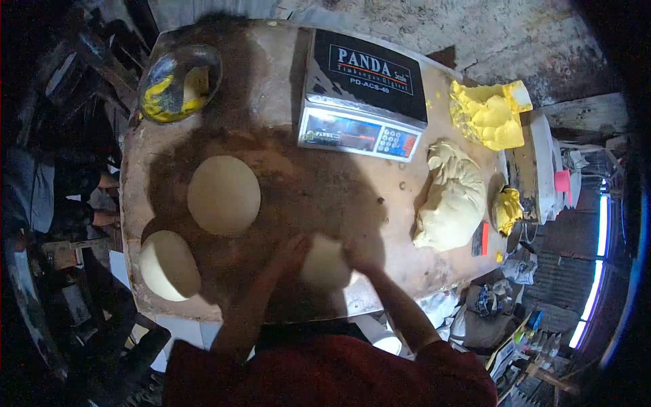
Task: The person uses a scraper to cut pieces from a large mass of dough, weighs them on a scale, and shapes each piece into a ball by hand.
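Observation:
A pale dough ball (325, 264) lies near the table's front edge between my hands. My left hand (290, 252) is against its left side, in deep shadow, its fingers hard to make out. My right hand (359, 258) touches the ball's upper right side, with its fingers blurred. To the left are two smooth dough balls, a round one (224, 195) and another (168, 266) close to the table's left corner. A large, folded lump of dough (453, 197) rests to the right of my hands.
Behind my hands stands a digital scale (366, 95) on the wooden table (400, 183). A bowl with yellow stuff (180, 85) is at the back left. Yellow fat (489, 114) and a small yellow-filled container (508, 210) are at the right, near a red-and-black scraper (481, 239).

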`<state>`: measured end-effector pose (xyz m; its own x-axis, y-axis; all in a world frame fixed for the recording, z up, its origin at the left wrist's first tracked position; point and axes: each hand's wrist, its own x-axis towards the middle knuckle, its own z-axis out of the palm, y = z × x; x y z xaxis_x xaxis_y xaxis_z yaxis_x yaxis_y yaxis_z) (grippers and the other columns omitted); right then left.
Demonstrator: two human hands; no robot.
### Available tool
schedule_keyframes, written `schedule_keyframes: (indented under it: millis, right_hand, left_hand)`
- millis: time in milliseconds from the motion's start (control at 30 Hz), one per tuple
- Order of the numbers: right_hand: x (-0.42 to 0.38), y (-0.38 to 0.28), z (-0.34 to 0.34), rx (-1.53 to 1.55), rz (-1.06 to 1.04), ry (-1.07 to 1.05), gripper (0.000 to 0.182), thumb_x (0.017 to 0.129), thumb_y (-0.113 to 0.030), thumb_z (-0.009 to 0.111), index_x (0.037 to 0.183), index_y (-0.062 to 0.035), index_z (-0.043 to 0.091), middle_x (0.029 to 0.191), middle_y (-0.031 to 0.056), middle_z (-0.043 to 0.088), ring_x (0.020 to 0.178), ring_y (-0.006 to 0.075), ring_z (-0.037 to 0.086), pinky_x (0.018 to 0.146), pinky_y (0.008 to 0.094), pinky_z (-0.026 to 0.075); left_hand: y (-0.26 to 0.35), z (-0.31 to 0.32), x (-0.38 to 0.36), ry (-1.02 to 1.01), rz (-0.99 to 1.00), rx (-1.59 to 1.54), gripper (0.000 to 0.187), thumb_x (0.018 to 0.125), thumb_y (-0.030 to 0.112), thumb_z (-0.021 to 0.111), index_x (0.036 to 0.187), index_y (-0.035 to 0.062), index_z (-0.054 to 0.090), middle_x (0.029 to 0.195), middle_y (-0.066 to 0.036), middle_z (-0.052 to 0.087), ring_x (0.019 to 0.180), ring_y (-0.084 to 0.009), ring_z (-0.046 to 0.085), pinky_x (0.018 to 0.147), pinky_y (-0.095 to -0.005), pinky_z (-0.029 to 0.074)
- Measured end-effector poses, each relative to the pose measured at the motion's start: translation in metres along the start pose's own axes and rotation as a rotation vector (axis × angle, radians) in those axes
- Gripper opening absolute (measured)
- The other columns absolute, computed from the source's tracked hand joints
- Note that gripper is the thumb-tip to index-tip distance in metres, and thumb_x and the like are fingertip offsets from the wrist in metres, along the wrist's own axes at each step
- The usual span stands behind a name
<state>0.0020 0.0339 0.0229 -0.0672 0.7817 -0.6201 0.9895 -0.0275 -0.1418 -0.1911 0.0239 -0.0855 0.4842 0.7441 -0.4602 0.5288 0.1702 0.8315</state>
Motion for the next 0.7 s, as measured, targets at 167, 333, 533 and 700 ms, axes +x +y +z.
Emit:
schedule_keyframes:
  millis: [167, 333, 533, 700]
  right_hand:
    - [0.042, -0.089, 0.022, 0.408, -0.896, -0.157, 0.036, 0.089, -0.032, 0.045, 0.115, -0.0082, 0.052, 0.118, 0.0184, 0.048, 0.106, 0.0304, 0.047, 0.091, 0.044, 0.036]
    - [0.134, -0.086, 0.05, 0.481, -1.013, -0.106, 0.032, 0.089, -0.028, 0.044, 0.113, -0.0084, 0.054, 0.11, 0.0146, 0.055, 0.096, 0.0306, 0.053, 0.087, 0.0413, 0.04]
    - [0.039, -0.014, -0.004, 0.627, -0.718, -0.262, 0.039, 0.091, -0.035, 0.037, 0.115, -0.0076, 0.053, 0.115, 0.016, 0.052, 0.104, 0.0304, 0.048, 0.094, 0.0419, 0.034]
    - [-0.011, 0.129, 0.031, 0.642, -0.662, 0.007, 0.037, 0.091, -0.033, 0.039, 0.113, -0.0066, 0.053, 0.112, 0.0156, 0.054, 0.106, 0.0293, 0.049, 0.093, 0.0386, 0.036]
  left_hand:
    - [-0.018, 0.025, -0.115, 0.658, -0.153, -0.205, 0.044, 0.094, 0.03, 0.033, 0.124, -0.001, 0.039, 0.124, -0.018, 0.043, 0.113, -0.0317, 0.041, 0.098, -0.0392, 0.03]
    - [-0.003, 0.009, -0.087, 0.831, -0.234, -0.127, 0.048, 0.093, 0.036, 0.032, 0.125, 0.0004, 0.038, 0.125, -0.017, 0.043, 0.114, -0.0298, 0.041, 0.098, -0.039, 0.029]
    - [0.05, 0.047, -0.06, 0.611, -0.274, -0.271, 0.047, 0.092, 0.038, 0.035, 0.121, 0.0023, 0.044, 0.121, -0.016, 0.048, 0.11, -0.028, 0.045, 0.096, -0.0378, 0.032]
    - [0.111, 0.105, -0.009, 0.29, -0.247, -0.435, 0.047, 0.091, 0.04, 0.037, 0.118, 0.004, 0.049, 0.117, -0.015, 0.052, 0.106, -0.0265, 0.049, 0.095, -0.0369, 0.034]
